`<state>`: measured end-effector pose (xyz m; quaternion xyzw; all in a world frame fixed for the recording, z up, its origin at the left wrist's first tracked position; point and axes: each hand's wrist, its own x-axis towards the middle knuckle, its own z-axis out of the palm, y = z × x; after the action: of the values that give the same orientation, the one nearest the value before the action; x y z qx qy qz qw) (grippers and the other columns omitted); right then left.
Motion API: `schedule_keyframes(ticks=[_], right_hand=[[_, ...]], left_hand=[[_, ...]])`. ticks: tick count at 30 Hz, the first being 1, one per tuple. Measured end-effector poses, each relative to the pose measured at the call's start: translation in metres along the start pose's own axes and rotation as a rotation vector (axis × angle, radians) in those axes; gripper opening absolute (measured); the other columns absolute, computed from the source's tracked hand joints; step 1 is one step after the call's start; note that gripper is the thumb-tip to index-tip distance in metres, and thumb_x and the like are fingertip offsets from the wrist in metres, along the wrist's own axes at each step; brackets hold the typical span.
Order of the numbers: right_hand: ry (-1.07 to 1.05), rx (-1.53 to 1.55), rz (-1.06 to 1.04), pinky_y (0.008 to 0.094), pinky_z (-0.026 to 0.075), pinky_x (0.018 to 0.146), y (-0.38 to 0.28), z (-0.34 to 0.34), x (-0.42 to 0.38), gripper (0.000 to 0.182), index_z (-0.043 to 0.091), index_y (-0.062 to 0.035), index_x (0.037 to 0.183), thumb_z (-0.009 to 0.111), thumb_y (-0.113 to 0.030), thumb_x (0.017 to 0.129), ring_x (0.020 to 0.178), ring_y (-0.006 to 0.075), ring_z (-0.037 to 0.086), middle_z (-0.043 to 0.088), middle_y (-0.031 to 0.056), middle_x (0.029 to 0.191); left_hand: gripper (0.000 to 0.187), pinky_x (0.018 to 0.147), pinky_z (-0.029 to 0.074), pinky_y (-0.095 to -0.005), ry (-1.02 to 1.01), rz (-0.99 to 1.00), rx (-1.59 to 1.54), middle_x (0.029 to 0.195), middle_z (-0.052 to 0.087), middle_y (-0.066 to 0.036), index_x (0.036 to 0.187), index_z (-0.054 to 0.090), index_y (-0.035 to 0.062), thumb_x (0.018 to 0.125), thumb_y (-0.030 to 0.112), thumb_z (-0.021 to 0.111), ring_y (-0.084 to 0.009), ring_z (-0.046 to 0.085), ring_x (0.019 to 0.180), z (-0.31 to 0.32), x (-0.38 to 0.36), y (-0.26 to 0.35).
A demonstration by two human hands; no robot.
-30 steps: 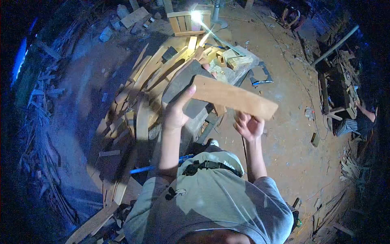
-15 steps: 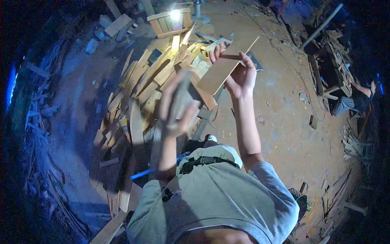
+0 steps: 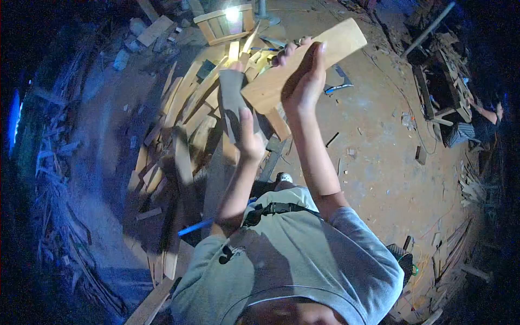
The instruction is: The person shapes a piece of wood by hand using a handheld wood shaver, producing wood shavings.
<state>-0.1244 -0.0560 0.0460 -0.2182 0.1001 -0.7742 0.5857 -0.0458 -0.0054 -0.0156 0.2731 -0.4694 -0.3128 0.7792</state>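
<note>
A pale wooden board [image 3: 330, 49] with a rounded far end is gripped in my right hand [image 3: 306, 89], thumb over its near face and fingertips round its far edge. My left hand [image 3: 250, 141] holds a grey-brown flat piece [image 3: 232, 95] upright, with the thumb across it and fingertips showing at its top. The two pieces are side by side, the board's lower left corner close to the grey-brown piece. Below the board, a short wooden block [image 3: 279, 125] slants down; whether it touches the board I cannot tell.
A heap of wooden offcuts [image 3: 187, 97] lies ahead on the left, with a lit slatted crate [image 3: 225, 27] behind it. A blue bar [image 3: 196, 226] is near my left elbow. At the right stand a wooden frame [image 3: 444, 103] and another person's arm [image 3: 487, 114].
The board in my right hand has turned so its broad face shows, and it reaches further up and right. The grey-brown piece, blurred before, is now steadier and upright in my left hand.
</note>
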Motion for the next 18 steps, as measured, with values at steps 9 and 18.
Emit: schedule_keyframes(ticks=[9,18], right_hand=[[-0.016,0.034,-0.124,0.0307,0.037,0.05,0.012,0.028,0.003,0.034,0.042,-0.0094,0.087,0.042,-0.043,0.086,0.049,0.0148,0.037,0.039,0.0043,0.058],[0.113,-0.007,-0.236,0.0282,0.034,0.052,0.026,0.028,0.008,0.034,0.042,-0.0092,0.087,0.04,-0.043,0.087,0.053,0.0138,0.037,0.037,0.003,0.058]], left_hand=[[0.074,0.098,0.026,-0.0418,0.044,0.145,-0.109,0.128,0.032,-0.016,0.128,0.024,-0.0014,0.08,0.054,0.037,-0.0306,0.034,0.117,0.002,0.011,-0.014],[0.067,0.097,0.028,-0.0392,0.045,0.168,0.178,0.127,0.035,-0.011,0.128,0.026,0.0018,0.081,0.045,0.046,-0.0256,0.035,0.117,-0.037,-0.018,-0.064]])
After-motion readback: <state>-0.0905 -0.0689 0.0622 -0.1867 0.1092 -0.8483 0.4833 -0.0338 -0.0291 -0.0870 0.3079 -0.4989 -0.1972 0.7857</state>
